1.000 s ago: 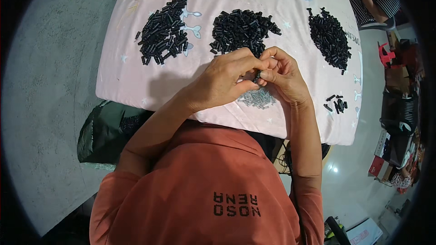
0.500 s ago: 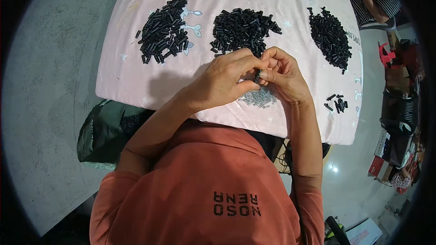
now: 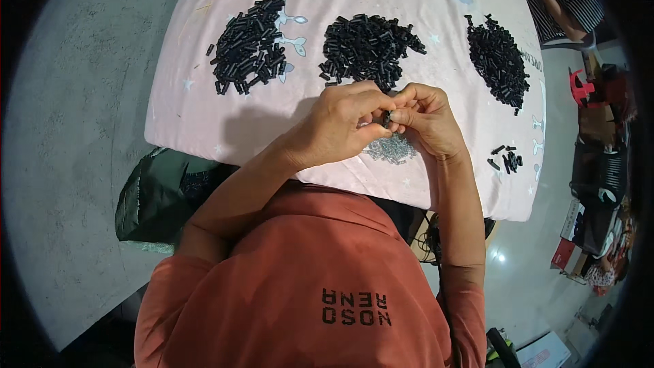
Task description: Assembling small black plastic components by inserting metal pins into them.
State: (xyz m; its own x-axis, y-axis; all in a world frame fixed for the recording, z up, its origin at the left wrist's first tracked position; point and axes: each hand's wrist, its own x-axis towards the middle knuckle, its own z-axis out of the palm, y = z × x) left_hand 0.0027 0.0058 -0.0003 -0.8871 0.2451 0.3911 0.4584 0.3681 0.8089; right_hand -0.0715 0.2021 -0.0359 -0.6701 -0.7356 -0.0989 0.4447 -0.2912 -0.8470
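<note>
Along the tabletop's (image 3: 177, 112) left edge lies a left heap of black tubular pieces (image 3: 248, 51), with a centre heap (image 3: 368, 48) beyond the hands. Near the front edge, left hand (image 3: 337, 121) and right hand (image 3: 433, 123) pinch one small black piece (image 3: 387, 120), seemingly unfinished, over clear bits (image 3: 392, 151). Plenty looks left; the few pieces (image 3: 509, 161) at the front right corner may be done.

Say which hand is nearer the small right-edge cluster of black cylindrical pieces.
Right: the right hand is left of the cluster; the left hand is farther left, beyond it.
</note>
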